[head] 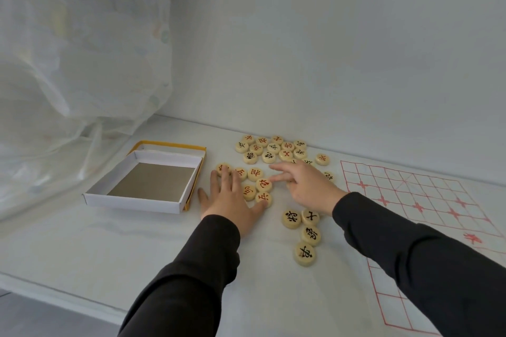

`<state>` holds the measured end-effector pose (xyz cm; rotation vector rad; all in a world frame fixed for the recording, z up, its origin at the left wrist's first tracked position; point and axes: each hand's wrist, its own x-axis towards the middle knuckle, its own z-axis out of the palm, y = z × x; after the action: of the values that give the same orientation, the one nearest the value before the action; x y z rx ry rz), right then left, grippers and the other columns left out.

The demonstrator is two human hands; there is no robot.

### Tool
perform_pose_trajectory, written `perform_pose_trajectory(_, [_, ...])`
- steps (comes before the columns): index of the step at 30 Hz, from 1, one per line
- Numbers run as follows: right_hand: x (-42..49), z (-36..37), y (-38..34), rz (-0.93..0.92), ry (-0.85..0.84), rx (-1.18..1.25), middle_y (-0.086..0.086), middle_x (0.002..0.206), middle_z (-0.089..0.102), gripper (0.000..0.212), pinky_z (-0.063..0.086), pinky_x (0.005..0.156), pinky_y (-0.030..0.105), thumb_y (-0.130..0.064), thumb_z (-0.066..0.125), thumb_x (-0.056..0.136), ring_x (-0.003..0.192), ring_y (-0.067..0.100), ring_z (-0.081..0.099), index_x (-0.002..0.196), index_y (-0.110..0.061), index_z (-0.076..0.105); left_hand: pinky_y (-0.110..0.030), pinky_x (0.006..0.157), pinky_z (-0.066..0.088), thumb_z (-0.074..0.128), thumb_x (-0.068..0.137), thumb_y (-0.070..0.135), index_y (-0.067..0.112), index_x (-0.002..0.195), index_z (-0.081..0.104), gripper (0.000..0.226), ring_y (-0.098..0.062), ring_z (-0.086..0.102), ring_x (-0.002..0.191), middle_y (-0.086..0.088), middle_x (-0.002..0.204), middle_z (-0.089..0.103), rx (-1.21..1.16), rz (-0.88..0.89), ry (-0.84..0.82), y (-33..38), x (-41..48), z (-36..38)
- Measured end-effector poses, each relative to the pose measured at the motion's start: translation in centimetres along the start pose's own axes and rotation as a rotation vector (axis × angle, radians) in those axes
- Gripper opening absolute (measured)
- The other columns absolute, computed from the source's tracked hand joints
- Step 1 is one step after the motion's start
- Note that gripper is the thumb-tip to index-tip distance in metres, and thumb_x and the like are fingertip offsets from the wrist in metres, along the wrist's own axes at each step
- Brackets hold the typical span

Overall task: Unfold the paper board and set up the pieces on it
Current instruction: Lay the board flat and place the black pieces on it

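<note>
Head view: white tabletop (82, 241) ran up against a plain white wall (328, 49). One sheer white curtain (68, 63) hung at the left and bunched onto the tabletop's far-left corner. A strip of grey floor (27, 317) showed past the near-left edge.

One paper board (424, 200) with a red grid lay unfolded and flat along the right side of the tabletop, reaching the near-right edge.

Round wooden pieces (268, 156), red or black lettered, all lay on bare tabletop left of the board. About 25 were visible; the hands hid some, so I could not tell the exact count. Twelve sat packed near the far edge, with three strays toward the board. Six sat mid-table at the hands. Four black-lettered ones sat nearest the person, touching in a bent line (311, 235).

One white box tray (131, 200) sat left of the pieces, grey bottom showing, set on one yellow-edged lid (167, 144).

Two hands, both in dark sleeves (191, 268).
- The left hand (227, 200) lay flat with fingers spread wide, gripping nothing. Its fingertips rested on the leftmost mid piece (224, 169) and its thumb touched a red-lettered piece (263, 198).
- The right hand (306, 186) was loose and gripped nothing. Its index finger was stretched out, tip touching a red-lettered middle piece (264, 185).
</note>
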<state>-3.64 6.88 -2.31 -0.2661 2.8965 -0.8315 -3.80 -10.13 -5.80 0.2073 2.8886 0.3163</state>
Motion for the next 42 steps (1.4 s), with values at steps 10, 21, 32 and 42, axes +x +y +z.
perform_pose_trajectory(10, [6.1, -0.1, -2.0, 0.029, -0.106, 0.015, -0.001, 0.141, 0.049, 0.078, 0.031, 0.111, 0.033, 0.013, 0.038, 0.079, 0.138, 0.017, 0.033, 0.147, -0.022, 0.025, -0.049, 0.114, -0.002, 0.023, 0.092, 0.059, 0.017, 0.150, -0.005, 0.077, -0.026, -0.021, 0.142, -0.005, 0.156, -0.016, -0.012, 0.059, 0.088, 0.9, 0.8, 0.2])
perform_pose_trajectory(21, [4.1, -1.7, 0.3, 0.128, -0.034, 0.071, 0.000, 0.147, 0.041, 0.078, 0.032, 0.096, 0.020, 0.014, 0.034, 0.083, 0.138, 0.017, 0.033, 0.149, -0.024, 0.016, -0.054, 0.113, -0.001, 0.028, 0.094, 0.051, 0.025, 0.149, -0.002, 0.068, -0.032, -0.019, 0.141, -0.007, 0.157, -0.013, -0.002, 0.098, 0.106, 2.0, 0.7, 0.1])
perform_pose_trajectory(32, [0.6, -1.7, 1.6, 0.131, 0.071, -0.086, 0.000, 0.137, 0.051, 0.065, 0.014, 0.116, 0.036, 0.008, 0.035, 0.085, 0.139, 0.027, 0.022, 0.142, -0.022, 0.034, -0.055, 0.112, 0.000, 0.027, 0.097, 0.045, 0.037, 0.147, 0.009, 0.053, -0.029, -0.014, 0.143, 0.000, 0.158, -0.006, 0.025, 0.187, 0.071, 1.2, 0.8, 0.4])
perform_pose_trajectory(42, [0.5, -0.9, 0.6, 0.047, -0.109, -0.318, 0.001, 0.157, 0.017, 0.080, -0.003, 0.117, 0.039, 0.018, 0.027, 0.081, 0.146, 0.018, 0.005, 0.147, -0.028, 0.028, -0.053, 0.113, 0.003, 0.028, 0.097, 0.044, 0.035, 0.146, 0.018, 0.051, -0.025, -0.009, 0.144, 0.001, 0.158, 0.002, -0.072, 0.146, 0.149, 1.0, 1.0, 0.8])
